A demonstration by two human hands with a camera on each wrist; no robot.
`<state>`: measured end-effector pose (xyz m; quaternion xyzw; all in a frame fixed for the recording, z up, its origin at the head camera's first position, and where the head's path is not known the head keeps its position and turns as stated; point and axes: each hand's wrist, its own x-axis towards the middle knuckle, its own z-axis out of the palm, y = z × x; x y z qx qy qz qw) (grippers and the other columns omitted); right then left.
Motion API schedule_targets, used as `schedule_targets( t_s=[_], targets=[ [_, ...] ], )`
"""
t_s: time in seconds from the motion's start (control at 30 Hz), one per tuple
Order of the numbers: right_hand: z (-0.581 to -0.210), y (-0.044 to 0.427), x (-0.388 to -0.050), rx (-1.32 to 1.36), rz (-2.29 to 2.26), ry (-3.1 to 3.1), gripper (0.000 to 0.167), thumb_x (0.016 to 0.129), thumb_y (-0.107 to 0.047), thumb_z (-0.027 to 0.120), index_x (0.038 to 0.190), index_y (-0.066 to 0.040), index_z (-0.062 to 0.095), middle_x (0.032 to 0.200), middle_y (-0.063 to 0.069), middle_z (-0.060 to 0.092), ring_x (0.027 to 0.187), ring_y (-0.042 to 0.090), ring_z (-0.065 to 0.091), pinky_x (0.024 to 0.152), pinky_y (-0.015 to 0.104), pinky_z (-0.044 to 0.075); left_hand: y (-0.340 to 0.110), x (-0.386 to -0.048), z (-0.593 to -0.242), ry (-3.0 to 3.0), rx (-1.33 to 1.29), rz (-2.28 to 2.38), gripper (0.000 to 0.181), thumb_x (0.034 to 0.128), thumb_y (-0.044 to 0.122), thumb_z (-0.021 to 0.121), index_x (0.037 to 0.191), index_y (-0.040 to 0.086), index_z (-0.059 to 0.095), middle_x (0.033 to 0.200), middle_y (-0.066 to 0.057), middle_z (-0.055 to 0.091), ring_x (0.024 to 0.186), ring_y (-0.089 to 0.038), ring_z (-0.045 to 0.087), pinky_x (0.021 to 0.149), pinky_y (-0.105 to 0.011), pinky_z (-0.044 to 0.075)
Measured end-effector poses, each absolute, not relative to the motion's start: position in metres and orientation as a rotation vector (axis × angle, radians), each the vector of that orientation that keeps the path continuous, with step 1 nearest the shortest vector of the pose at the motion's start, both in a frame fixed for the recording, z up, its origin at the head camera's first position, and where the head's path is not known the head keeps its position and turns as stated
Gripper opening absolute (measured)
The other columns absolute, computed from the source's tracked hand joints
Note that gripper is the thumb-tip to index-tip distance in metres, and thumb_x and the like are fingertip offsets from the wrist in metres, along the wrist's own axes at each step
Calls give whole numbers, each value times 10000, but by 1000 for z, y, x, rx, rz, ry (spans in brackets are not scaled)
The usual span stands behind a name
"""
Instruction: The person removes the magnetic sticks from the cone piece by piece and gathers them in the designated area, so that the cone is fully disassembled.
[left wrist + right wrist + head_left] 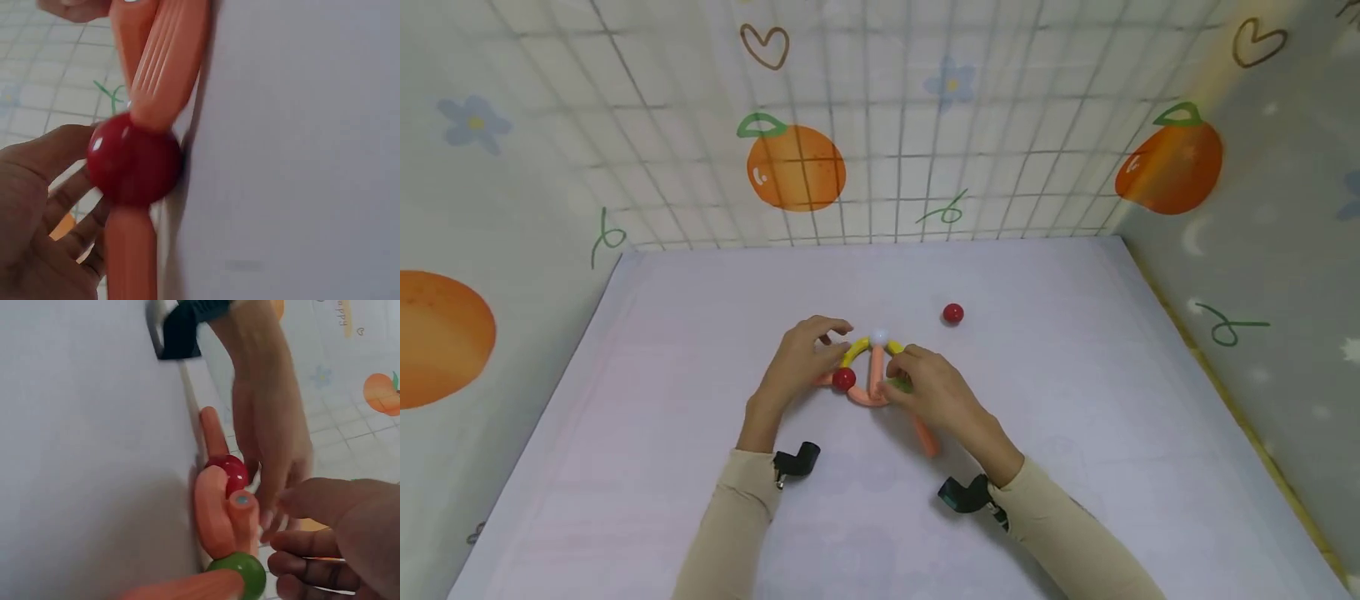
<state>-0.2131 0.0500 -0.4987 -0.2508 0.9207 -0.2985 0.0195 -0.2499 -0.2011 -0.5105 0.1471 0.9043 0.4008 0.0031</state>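
A red ball joins a curved orange piece and an orange rod at left. Yellow curved pieces meet a white ball at the top. Inside the ring lies a straight orange rod; its near end shows a small bluish dot. My left hand is beside the red ball, fingers loosely bent; contact is unclear. My right hand hovers by the green ball, fingers relaxed. Another orange rod extends from it.
A loose red ball lies behind the ring, to the right, on the pale tabletop. A patterned cloth with grid lines and oranges hangs at the back and sides. Each wrist wears a black camera mount.
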Motion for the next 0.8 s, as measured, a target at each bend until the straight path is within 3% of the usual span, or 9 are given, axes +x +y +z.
schedule_targets(
  t_s=[0.17,0.27,0.4,0.57,0.8],
  targets=[
    [-510,42,-208,-917,-886,2968,240,879,-333,764,931,-103,723,870,16,605,795,147,495,708,302,426,-175,-260,-524,2774,537,1187,412,957,152,668,1358,243,630,1368,49,589,1129,-265,526,966,-489,366],
    [-515,39,-205,-932,-832,3059,327,872,-459,748,880,-138,686,847,-9,572,820,164,466,695,322,373,-168,-263,-526,2802,578,1098,413,957,149,670,1355,254,634,1385,48,584,1145,-268,513,1009,-533,302],
    [-518,36,-204,-924,-794,3161,401,829,-533,770,796,-175,594,745,-76,478,809,170,459,660,330,322,-162,-267,-531,2843,664,1155,396,954,185,693,1345,227,641,1361,37,606,1143,-263,529,1008,-555,320],
    [-517,34,-205,-966,-798,3185,338,827,-445,802,784,-195,579,672,-118,419,771,159,458,660,326,304,-158,-269,-535,2842,742,1248,352,959,159,673,1307,215,665,1336,61,617,1158,-222,527,1017,-513,338],
    [-507,38,-205,-1000,-960,3211,132,860,-185,740,826,-129,625,733,0,567,640,125,456,591,272,398,-159,-268,-538,2856,761,1205,361,960,219,694,1319,208,667,1365,37,606,1083,-219,539,941,-420,402]
  ],
)
